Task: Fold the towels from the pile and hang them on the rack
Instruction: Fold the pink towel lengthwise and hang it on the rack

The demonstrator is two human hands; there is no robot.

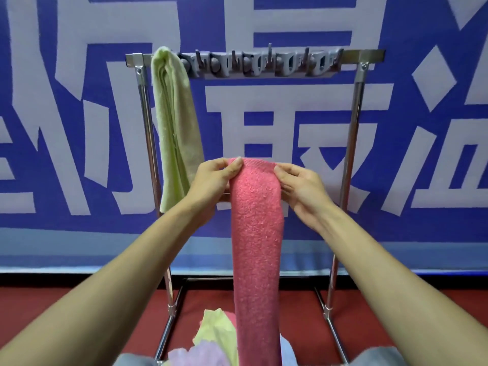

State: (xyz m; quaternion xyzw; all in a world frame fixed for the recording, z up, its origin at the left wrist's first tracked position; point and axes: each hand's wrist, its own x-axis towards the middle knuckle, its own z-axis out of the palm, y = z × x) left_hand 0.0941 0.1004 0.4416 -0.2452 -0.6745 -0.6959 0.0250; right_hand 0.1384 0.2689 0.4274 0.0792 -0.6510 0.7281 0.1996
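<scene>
Pink terry towel [257, 233]: folded; hanging step, I judge.
Grips: my left grip [214, 180] and right grip [301, 191] pinch its top.
Chrome rack rail [369, 54]: above the grips; drape there next.

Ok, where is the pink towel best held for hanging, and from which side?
At its folded top end, one hand on each side edge, coming in from left and right. The pink towel hangs as a long narrow strip, so the top fold carries its weight; the left hand and right hand pinch it there.
</scene>
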